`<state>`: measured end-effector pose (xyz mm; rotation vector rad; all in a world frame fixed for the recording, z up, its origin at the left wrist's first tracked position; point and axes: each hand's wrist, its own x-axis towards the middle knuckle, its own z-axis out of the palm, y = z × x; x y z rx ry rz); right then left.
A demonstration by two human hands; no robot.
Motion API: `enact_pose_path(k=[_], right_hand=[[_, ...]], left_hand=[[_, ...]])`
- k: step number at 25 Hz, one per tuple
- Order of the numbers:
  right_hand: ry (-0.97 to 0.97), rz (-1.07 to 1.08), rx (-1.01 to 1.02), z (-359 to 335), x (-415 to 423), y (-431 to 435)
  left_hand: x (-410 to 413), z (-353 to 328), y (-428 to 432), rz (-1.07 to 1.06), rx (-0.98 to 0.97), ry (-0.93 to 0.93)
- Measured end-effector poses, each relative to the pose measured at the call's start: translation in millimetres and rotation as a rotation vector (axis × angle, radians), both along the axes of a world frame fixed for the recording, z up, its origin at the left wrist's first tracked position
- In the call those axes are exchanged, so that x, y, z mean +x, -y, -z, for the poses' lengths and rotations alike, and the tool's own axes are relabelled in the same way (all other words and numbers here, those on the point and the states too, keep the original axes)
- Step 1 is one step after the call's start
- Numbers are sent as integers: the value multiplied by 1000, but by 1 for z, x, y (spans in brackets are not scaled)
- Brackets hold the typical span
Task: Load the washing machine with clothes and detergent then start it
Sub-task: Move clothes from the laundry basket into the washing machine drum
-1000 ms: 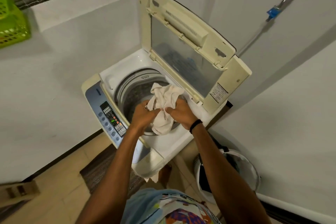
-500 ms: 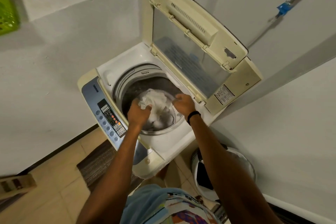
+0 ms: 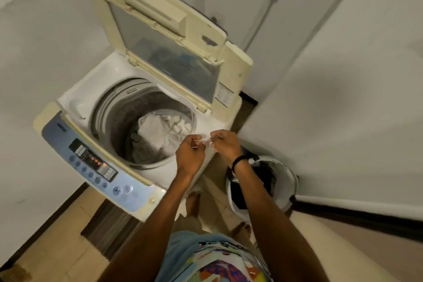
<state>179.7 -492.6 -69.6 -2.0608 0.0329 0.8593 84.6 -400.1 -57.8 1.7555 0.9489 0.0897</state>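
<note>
your left hand (image 3: 190, 155) and right hand (image 3: 225, 144) hover empty, fingers loosely curled, over the washing machine (image 3: 114, 68) rim at its 4 o'clock. crumpled white cloth (image 3: 160, 133) lies in the round ribbed drum. a round laundry basket (image 3: 286, 181) sits at your 3 o'clock.

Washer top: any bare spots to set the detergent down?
Bare: the white deck left of the drum, between lid hinge and control panel. Crowded: the right rim, where left hand and right hand hover; white cloth fills the drum.
</note>
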Motion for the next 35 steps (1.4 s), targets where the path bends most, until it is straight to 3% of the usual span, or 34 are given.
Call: enact_pose_path(k=[6,12,16,19,23,27,32,35], right_hand=[[-118,294,-71,56,-16,138],[-372,480,-132,178,-38,256],[-421,564,-158,299,-32,293],[-449,498,-209,429,-14,308],[-290,454,-338,568,12,309],[-216,437,-433,646,16,306],[83,563,-351,578,-3,301],[151,742,-117,489,-18,296]], left_hand=[[15,41,104,298,-37,-171],[36,157,189,493,-46,-404],[60,282,228,586,-27,-475],[82,405,248,646,4,-527],[102,557,259,628,-1,-614],[101,628,265,498,4,-596],[69,607,264,575,-61,-548],[51,543,265,624,-119,-460]])
